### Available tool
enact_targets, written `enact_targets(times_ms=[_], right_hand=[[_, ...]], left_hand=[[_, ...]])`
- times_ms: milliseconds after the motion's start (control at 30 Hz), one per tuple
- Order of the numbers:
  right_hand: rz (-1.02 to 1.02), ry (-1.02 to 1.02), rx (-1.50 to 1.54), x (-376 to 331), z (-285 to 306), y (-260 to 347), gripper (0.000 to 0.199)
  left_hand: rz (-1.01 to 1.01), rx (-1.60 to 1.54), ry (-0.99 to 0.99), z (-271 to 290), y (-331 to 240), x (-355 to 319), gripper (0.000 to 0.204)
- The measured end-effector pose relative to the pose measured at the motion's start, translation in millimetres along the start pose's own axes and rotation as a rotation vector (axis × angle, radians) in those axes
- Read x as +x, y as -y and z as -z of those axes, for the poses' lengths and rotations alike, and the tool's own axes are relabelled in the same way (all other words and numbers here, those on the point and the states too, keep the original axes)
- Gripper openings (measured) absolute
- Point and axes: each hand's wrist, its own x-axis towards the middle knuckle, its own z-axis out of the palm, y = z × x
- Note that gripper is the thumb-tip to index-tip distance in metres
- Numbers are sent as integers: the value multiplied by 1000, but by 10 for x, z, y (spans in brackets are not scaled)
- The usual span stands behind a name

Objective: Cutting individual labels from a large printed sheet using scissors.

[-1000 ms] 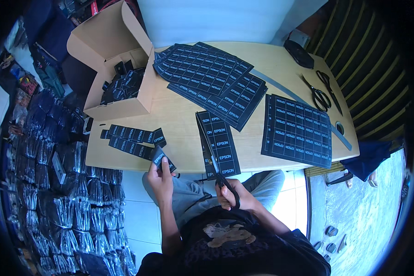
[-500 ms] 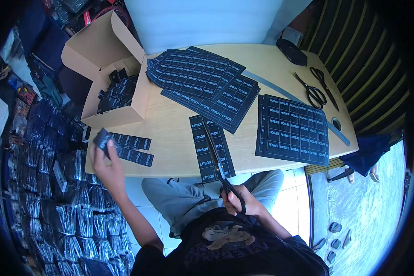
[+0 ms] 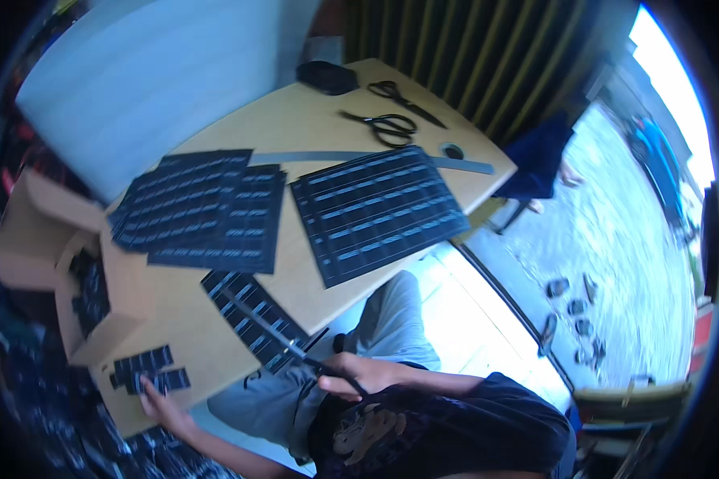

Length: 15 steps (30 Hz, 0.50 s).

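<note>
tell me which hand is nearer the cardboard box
Left. The left hand rests on small black pieces just below the cardboard box; the right hand holds scissors farther right.

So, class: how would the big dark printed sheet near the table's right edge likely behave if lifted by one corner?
The sheet lies thin and flat, so it would probably flop and weigh little. Pushed, it likely slides easily on the smooth table.

Black label sheets [image 3: 379, 211] on table; cardboard box [image 3: 36, 239] left
</note>
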Motion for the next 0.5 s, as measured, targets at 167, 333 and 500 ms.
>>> enact_targets(times_ms=[167, 333, 500], right_hand=[[-23, -36, -42, -26, 6, -23, 57], [-72, -13, -54, 21, -13, -101, 60], [-50, -8, -45, 61, -11, -87, 59]], left_hand=[[31, 215, 138, 93, 204, 228, 54], [-313, 289, -46, -216, 90, -51, 62], [-317, 680, -8, -145, 150, 112, 67]])
